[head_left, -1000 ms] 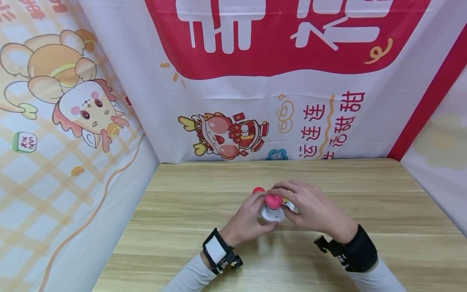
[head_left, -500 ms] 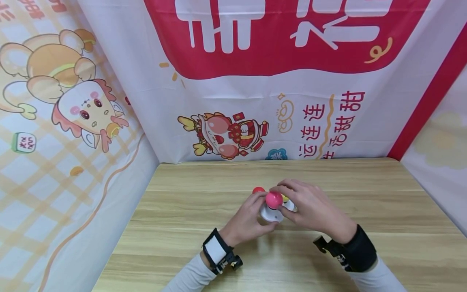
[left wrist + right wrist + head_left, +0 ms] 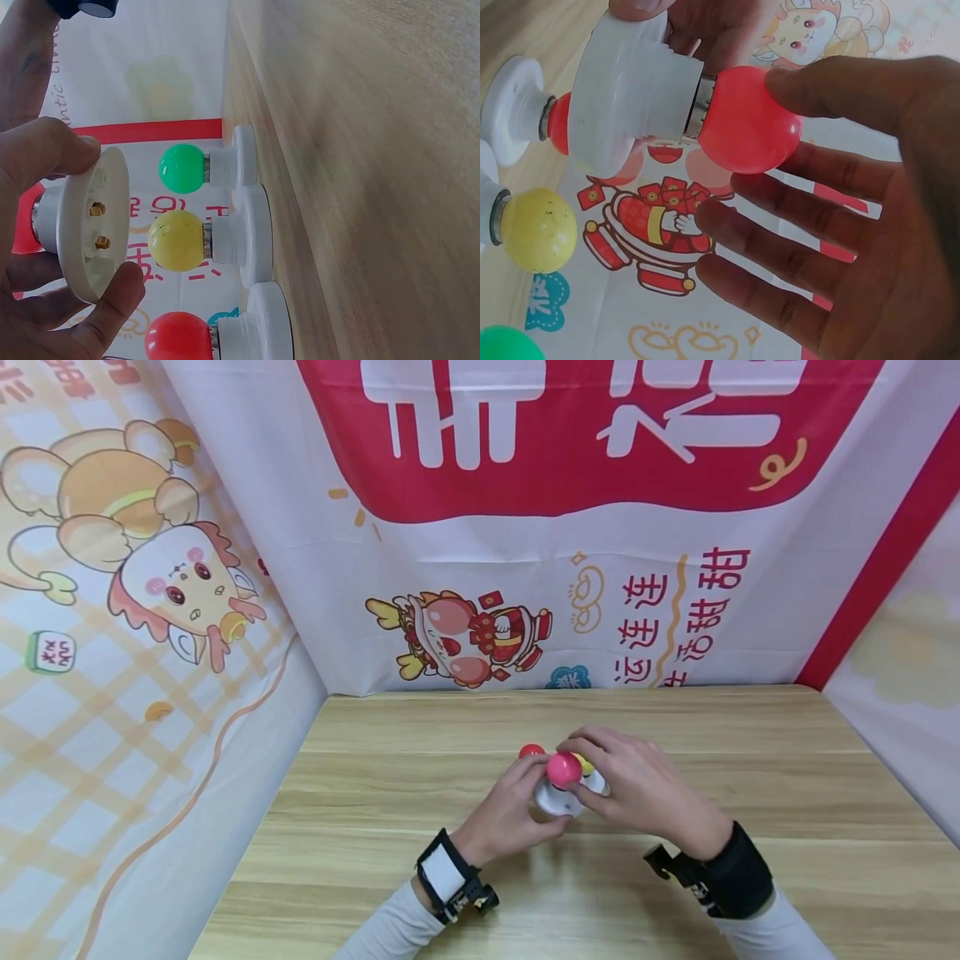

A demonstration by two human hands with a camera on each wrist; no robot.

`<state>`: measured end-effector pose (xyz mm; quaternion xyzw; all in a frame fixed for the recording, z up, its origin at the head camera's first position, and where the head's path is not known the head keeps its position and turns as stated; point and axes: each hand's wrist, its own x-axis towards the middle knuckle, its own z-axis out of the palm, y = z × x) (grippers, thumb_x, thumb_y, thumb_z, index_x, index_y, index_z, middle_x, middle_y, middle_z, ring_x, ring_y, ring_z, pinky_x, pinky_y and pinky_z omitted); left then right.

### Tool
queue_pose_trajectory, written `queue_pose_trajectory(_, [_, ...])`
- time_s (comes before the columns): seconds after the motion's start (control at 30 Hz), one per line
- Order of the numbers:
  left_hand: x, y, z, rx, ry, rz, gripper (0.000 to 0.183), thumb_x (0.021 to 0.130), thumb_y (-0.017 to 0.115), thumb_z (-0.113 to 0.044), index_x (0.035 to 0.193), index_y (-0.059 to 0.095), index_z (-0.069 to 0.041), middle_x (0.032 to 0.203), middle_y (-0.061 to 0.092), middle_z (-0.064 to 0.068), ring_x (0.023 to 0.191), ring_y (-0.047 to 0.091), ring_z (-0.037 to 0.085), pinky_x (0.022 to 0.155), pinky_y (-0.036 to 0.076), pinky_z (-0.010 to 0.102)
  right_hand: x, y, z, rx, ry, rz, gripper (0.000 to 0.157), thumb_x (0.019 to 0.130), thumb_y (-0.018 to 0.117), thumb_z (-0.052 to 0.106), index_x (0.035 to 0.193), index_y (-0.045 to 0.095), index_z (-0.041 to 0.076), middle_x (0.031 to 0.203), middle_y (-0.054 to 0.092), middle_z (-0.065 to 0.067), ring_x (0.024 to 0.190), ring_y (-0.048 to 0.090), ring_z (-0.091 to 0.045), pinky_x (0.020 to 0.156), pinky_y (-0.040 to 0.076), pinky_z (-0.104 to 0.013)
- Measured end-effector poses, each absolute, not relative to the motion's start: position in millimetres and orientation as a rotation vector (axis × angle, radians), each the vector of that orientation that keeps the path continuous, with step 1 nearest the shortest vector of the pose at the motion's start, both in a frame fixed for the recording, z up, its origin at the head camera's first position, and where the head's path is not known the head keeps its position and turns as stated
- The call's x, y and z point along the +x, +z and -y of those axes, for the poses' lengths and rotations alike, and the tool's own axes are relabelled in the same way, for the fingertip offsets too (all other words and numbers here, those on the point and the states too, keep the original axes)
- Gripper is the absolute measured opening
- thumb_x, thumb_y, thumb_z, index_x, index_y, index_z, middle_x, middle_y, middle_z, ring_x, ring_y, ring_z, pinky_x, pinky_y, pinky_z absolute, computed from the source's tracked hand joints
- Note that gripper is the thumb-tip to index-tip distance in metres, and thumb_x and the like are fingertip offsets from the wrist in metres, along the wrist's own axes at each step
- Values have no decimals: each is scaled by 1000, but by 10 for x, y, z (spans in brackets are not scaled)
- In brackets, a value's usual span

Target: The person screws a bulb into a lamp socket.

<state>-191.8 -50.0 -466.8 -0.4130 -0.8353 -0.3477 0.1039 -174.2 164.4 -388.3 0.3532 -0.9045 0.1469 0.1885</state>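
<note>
My left hand (image 3: 506,817) grips the rim of a white lamp holder (image 3: 604,94) above the table. Two brass screws (image 3: 97,209) show in the holder's hollow underside in the left wrist view. A pinkish-red light bulb (image 3: 750,124) sits in the holder, its metal cap partly showing at the socket's mouth. With thumb and index finger, my right hand (image 3: 645,785) pinches this bulb; the other fingers spread out beside it. Behind the hands, a second red bulb (image 3: 178,337), a yellow bulb (image 3: 178,240) and a green bulb (image 3: 182,169) stand in white holders on the table.
The wooden table (image 3: 375,827) runs back to a printed cloth (image 3: 465,552) hanging behind it. Another patterned cloth (image 3: 97,710) hangs along the left side. The standing bulbs form a row close behind the hands; the right hand hides the green one in the head view.
The right hand's fingers have shifted slightly around the bulb: the thumb went left, the fingertips a little right and up. More of the yellow bulb shows. The left hand stays in place.
</note>
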Motion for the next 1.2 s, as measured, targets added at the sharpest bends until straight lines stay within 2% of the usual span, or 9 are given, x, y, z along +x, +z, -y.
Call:
queue_pose_trajectory(0.17, [-1917,-4668,504,-1227,-1005,2445,79,77,79,-32,144,39,-16,138,44,0,122,43,8,99,46,24,-1741,-3882,-1648,1058,396,2558,63,76,77,37,133,56,21,129,58,1,113,57,-16,88,55,-40])
queue_pose_trajectory(0.33, [-1925,-4675,503,-1244,-994,2438,83,77,78,-29,146,35,-16,143,40,-1,124,41,8,102,44,24,-1754,-3900,-1644,1141,410,2541,64,77,75,27,136,54,22,133,55,1,118,53,-17,93,52,-41])
queue_pose_trajectory(0.53, [-1932,-4693,497,-1272,-1013,2441,89,77,78,-25,150,28,-18,147,36,-1,127,39,9,103,42,25,-1765,-3913,-1639,1199,430,2502,58,77,73,19,132,58,16,132,57,-1,118,53,-18,93,52,-42])
queue_pose_trajectory(0.8, [-1927,-4690,503,-1271,-1001,2440,86,76,78,-25,148,31,-16,146,38,-1,126,39,9,104,42,25,-1767,-3910,-1631,1205,466,2501,48,77,74,17,124,64,14,124,62,-1,114,56,-16,93,53,-39])
queue_pose_trajectory(1.2, [-1922,-4674,507,-1260,-1015,2450,83,77,78,-27,147,33,-17,143,40,-1,124,42,8,102,44,23,-1766,-3918,-1630,1186,489,2510,51,78,77,19,127,63,13,122,63,-5,110,58,-18,88,55,-37])
